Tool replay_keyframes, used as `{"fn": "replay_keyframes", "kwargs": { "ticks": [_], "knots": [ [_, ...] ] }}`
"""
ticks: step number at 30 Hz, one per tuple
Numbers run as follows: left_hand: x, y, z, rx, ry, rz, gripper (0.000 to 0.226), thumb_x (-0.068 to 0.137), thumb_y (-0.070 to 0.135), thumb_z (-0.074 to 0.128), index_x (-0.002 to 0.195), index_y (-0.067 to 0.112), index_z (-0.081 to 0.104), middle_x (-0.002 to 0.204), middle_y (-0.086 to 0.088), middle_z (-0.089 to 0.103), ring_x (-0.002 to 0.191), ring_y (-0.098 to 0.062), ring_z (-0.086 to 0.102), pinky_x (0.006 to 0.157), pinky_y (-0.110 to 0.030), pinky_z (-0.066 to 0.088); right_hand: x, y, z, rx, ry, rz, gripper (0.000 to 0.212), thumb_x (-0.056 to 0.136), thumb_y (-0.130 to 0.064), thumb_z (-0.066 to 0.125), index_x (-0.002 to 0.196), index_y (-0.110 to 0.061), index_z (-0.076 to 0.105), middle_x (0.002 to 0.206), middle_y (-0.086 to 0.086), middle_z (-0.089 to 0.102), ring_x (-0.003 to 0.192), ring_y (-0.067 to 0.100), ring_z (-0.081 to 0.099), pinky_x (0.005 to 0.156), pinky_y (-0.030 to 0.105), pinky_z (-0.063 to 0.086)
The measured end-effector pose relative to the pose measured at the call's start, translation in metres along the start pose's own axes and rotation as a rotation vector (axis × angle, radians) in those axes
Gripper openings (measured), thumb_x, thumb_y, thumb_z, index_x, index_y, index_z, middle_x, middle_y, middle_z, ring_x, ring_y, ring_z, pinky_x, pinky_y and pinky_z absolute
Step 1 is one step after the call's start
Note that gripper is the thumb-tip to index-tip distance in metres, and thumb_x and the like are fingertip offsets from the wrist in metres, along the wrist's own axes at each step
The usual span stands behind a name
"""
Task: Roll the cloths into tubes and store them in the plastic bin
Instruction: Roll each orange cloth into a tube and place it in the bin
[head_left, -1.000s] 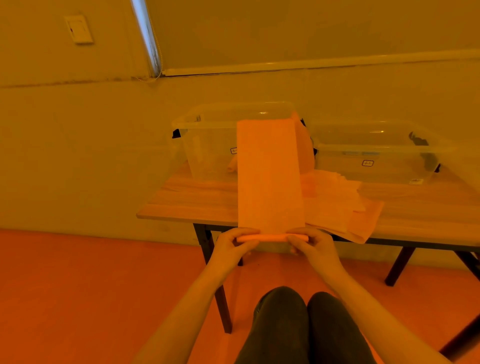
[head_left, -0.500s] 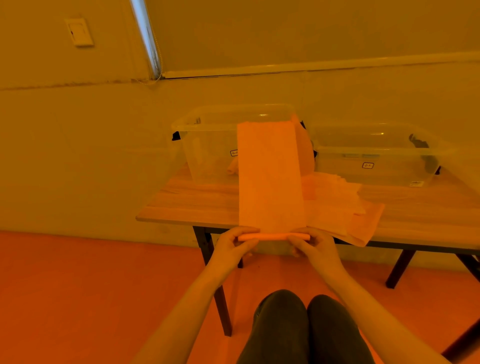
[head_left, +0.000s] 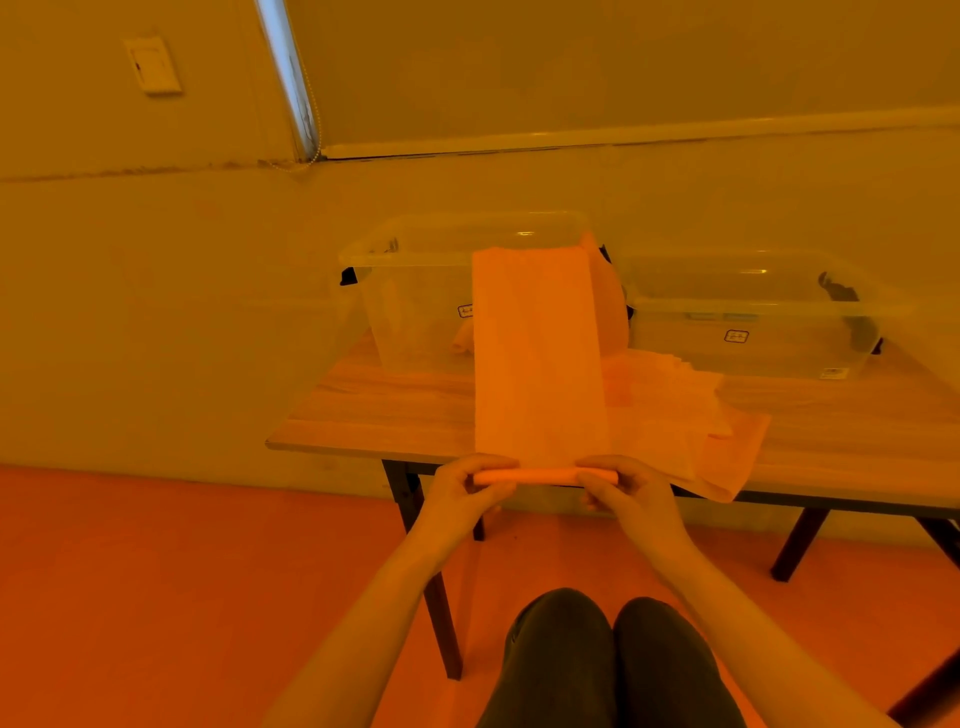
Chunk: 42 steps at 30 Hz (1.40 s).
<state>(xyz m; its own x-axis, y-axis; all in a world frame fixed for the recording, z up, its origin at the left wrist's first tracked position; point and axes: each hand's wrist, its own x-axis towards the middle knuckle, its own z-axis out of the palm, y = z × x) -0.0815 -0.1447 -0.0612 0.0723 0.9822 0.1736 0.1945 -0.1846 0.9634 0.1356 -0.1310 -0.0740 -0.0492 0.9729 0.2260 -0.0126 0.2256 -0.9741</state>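
We've got both hands pinching the rolled end of the cloth (head_left: 540, 358) at the surface (head_left: 374, 410) edge, left hand (head_left: 462, 493) and right hand (head_left: 631, 499) fingers curled round it. The rest lies flat toward the left bin (head_left: 415, 260), maybe leaning on it.

Single head-worn view, facing forward and down from close above the seated person's knees (head_left: 613, 654) toward the table (head_left: 374, 410).
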Motion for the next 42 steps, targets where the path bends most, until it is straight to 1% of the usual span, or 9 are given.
{"fn": "replay_keyframes", "kwargs": {
  "ticks": [3,6,10,14,17,22,29,36,42],
  "knots": [
    [0.002,0.001,0.000,0.011,0.007,-0.006,0.016,0.087,0.016,0.065,0.100,0.023,0.071,0.091,0.000,0.068,0.077,-0.015,0.064,0.065,-0.020,0.051,0.001,0.003,-0.001,-0.002,-0.015,0.029,0.021,0.082,-0.006,0.069,0.096,-0.021,0.071,0.096,0.005,0.070,0.082,0.018,0.069,0.070,0.032,0.057],
    [0.004,0.002,-0.001,0.026,0.027,-0.021,0.013,0.088,0.020,0.064,0.098,0.016,0.072,0.083,-0.009,0.068,0.067,-0.011,0.063,0.059,-0.016,0.047,0.002,0.005,-0.001,0.003,-0.021,0.056,0.031,0.077,-0.003,0.073,0.098,-0.026,0.070,0.106,-0.002,0.068,0.092,0.014,0.067,0.075,0.033,0.057],
    [0.005,0.001,-0.003,0.024,0.002,-0.026,0.013,0.087,0.020,0.066,0.098,0.021,0.073,0.090,-0.001,0.069,0.079,-0.017,0.066,0.064,-0.020,0.050,0.004,0.001,-0.001,0.000,-0.011,0.050,0.020,0.081,-0.004,0.069,0.097,-0.018,0.070,0.100,0.007,0.068,0.080,0.013,0.068,0.068,0.024,0.056],
    [0.006,0.001,-0.004,-0.025,0.007,-0.035,0.023,0.085,0.013,0.068,0.102,0.028,0.071,0.099,0.007,0.068,0.086,-0.011,0.065,0.071,-0.020,0.051,0.006,-0.002,0.000,-0.075,-0.010,0.025,0.012,0.085,-0.011,0.067,0.095,-0.017,0.070,0.088,0.010,0.069,0.068,0.013,0.066,0.064,0.023,0.055],
    [0.007,0.004,-0.005,-0.013,-0.006,-0.022,0.019,0.087,0.013,0.065,0.101,0.025,0.070,0.096,0.004,0.067,0.081,-0.013,0.066,0.067,-0.019,0.051,0.009,-0.002,-0.001,-0.069,-0.021,0.023,0.015,0.084,-0.009,0.067,0.096,-0.019,0.070,0.091,0.008,0.070,0.077,0.016,0.068,0.067,0.029,0.056],
    [0.011,0.006,-0.008,0.007,-0.012,-0.053,0.016,0.090,0.016,0.061,0.103,0.015,0.070,0.082,-0.001,0.067,0.065,-0.006,0.062,0.060,-0.016,0.048,0.012,-0.003,-0.001,-0.097,-0.049,0.028,0.026,0.079,-0.003,0.072,0.100,-0.018,0.070,0.108,-0.003,0.066,0.095,0.007,0.064,0.072,0.024,0.056],
    [0.011,0.002,-0.007,-0.006,-0.034,-0.017,0.023,0.086,0.015,0.067,0.105,0.028,0.069,0.105,0.010,0.065,0.095,-0.009,0.064,0.077,-0.022,0.052,0.017,-0.004,0.000,-0.153,-0.017,0.013,0.013,0.085,-0.012,0.066,0.097,-0.015,0.069,0.092,0.006,0.069,0.071,0.009,0.068,0.063,0.021,0.055],
    [0.016,0.007,-0.008,0.015,-0.008,-0.034,0.012,0.090,0.018,0.061,0.096,0.023,0.070,0.081,0.001,0.071,0.069,-0.009,0.065,0.061,-0.016,0.048,0.019,-0.005,-0.003,-0.137,-0.059,0.006,0.026,0.079,-0.006,0.072,0.096,-0.026,0.070,0.104,-0.008,0.067,0.095,0.003,0.063,0.076,0.019,0.053],
    [0.019,0.005,-0.010,0.010,-0.015,-0.037,0.022,0.084,0.019,0.070,0.097,0.035,0.072,0.102,0.013,0.067,0.095,-0.005,0.063,0.078,-0.024,0.053,0.022,-0.002,-0.003,-0.139,-0.053,0.012,0.016,0.082,-0.012,0.070,0.096,-0.021,0.071,0.095,0.001,0.070,0.079,0.011,0.069,0.070,0.027,0.058]
  ]
}}
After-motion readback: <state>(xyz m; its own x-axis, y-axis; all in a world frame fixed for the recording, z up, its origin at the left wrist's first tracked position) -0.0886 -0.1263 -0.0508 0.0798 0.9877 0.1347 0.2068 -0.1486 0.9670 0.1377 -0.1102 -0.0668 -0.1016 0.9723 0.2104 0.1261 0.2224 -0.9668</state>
